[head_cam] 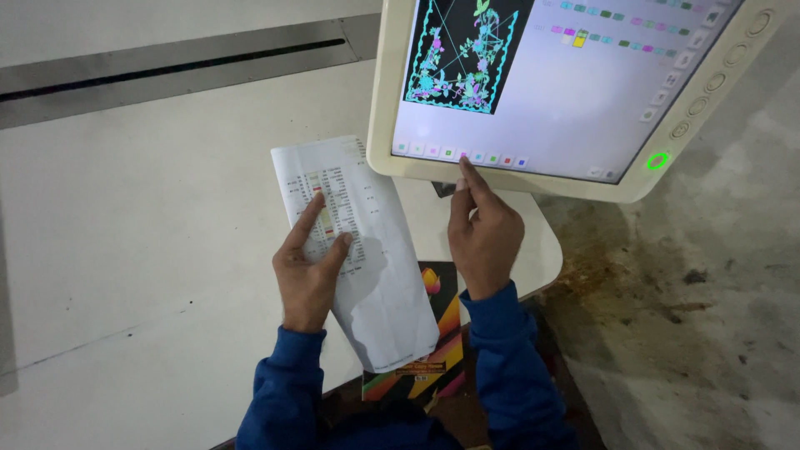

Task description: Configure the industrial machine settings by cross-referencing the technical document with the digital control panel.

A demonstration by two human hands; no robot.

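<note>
- Our left hand [307, 271] presses a creased white printed sheet [367, 250] flat on the white table [125, 217], forefinger and thumb spread across its column of small coloured marks.
- Our right hand [483, 229] holds nothing, forefinger touching the cream-framed touchscreen [542, 108].

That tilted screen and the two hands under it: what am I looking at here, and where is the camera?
The camera sits on a person's head and looks down, so the two blue sleeves at the bottom belong to the wearer. There is no robot here, only bare hands. The left hand rests on a printed paper sheet, its forefinger pointing at a row in a column of small coloured marks. The right hand reaches up, and its forefinger touches the bottom edge of the touchscreen, at a row of small coloured icons. The screen shows a flower-like pattern on black. Under the sheet lies a colourful booklet, on a white table. To the right is a stained floor.
</note>
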